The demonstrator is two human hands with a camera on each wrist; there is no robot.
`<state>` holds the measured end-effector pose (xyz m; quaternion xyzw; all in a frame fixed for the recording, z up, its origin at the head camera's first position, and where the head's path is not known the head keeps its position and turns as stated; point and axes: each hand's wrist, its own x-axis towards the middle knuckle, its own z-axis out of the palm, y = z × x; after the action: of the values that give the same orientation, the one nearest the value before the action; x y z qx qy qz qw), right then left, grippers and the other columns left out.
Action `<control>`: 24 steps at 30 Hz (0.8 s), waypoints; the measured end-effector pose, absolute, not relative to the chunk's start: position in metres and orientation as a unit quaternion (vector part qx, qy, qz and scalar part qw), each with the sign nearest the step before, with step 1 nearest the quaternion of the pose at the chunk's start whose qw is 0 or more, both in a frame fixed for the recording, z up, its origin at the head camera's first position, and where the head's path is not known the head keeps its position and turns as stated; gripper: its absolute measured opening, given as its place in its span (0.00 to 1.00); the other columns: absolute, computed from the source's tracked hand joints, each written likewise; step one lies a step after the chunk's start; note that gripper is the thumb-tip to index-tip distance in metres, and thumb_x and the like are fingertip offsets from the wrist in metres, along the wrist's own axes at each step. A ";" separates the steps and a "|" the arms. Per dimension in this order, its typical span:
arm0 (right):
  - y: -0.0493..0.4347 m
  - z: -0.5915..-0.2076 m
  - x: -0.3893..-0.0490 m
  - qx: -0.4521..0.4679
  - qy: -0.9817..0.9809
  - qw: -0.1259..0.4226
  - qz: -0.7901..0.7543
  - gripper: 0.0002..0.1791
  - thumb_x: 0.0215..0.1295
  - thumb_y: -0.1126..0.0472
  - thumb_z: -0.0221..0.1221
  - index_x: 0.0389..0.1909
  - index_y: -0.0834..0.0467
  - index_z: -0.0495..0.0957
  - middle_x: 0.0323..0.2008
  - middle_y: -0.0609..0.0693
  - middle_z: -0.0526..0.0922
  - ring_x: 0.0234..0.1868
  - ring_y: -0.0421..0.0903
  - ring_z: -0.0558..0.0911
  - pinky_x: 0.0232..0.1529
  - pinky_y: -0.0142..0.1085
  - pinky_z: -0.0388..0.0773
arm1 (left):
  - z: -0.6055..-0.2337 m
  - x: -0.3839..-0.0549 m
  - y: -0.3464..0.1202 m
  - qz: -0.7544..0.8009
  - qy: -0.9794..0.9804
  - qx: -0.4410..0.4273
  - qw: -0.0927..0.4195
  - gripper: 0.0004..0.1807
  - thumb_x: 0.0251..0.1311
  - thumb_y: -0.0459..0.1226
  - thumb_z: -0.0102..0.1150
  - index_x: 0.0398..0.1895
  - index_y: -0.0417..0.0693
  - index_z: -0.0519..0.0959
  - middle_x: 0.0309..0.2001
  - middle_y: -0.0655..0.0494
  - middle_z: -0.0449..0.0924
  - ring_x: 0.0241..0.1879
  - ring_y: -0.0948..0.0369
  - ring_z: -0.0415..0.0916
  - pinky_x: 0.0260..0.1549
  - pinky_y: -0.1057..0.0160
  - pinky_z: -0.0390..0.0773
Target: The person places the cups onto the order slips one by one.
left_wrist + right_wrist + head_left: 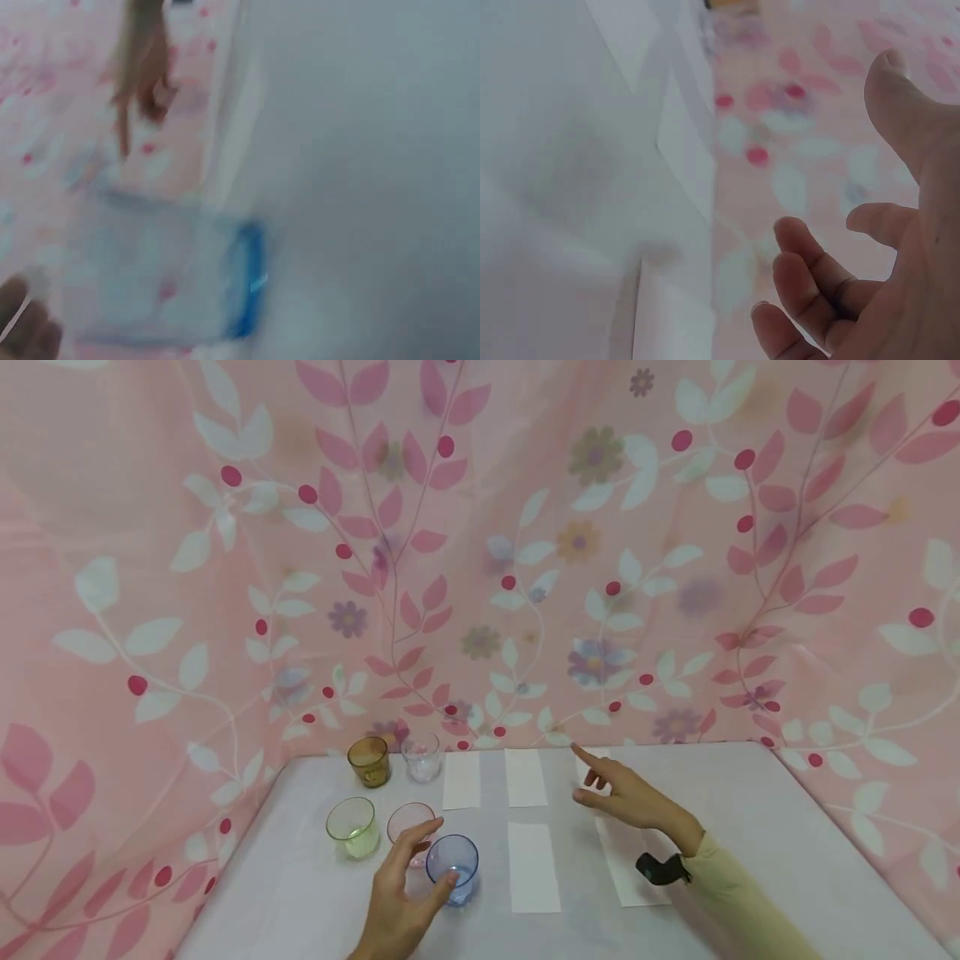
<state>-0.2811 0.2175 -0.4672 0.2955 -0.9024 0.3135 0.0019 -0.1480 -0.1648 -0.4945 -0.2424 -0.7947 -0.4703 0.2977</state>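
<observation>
The left hand (398, 893) spreads round the blue cup (456, 862), likely to clear its rim, the right hand (630, 794) loosely pointing.

At the lower right of the frame, you wear a pale yellow, lightly creased sleeve (742, 895); a black, curved device (660, 869) sits by its cuff, below your bare right hand (628, 793).
</observation>
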 end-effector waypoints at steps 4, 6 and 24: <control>0.173 -0.466 -0.301 0.325 -0.895 -0.035 0.303 0.50 0.74 0.42 0.64 0.85 0.59 0.53 0.46 0.56 0.81 0.46 0.49 0.76 0.45 0.40 0.73 | -0.515 -0.143 -0.147 -0.503 -0.777 -0.197 0.322 0.45 0.47 0.27 0.83 0.72 0.40 0.73 0.67 0.50 0.78 0.67 0.60 0.75 0.66 0.75 0.73; 0.152 -0.466 -0.309 0.330 -0.895 -0.045 0.298 0.53 0.70 0.39 0.67 0.85 0.57 0.53 0.46 0.59 0.81 0.45 0.53 0.76 0.43 0.39 0.72 | -0.522 -0.142 -0.143 -0.514 -0.781 -0.164 0.314 0.48 0.44 0.30 0.85 0.73 0.44 0.72 0.69 0.54 0.77 0.68 0.61 0.74 0.67 0.76 0.71; 0.062 -0.492 -0.365 0.333 -0.918 -0.068 0.203 0.54 0.60 0.38 0.74 0.82 0.56 0.63 0.33 0.52 0.75 0.37 0.46 0.67 0.36 0.36 0.65 | -0.535 -0.144 -0.143 -0.521 -0.771 -0.184 0.317 0.50 0.43 0.28 0.86 0.73 0.37 0.70 0.68 0.43 0.75 0.70 0.57 0.74 0.72 0.74 0.68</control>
<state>-0.3652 0.0621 -0.4925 0.3327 -0.9184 0.2030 -0.0676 -0.1440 -0.1431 -0.5354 -0.1837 -0.7708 -0.5210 0.3173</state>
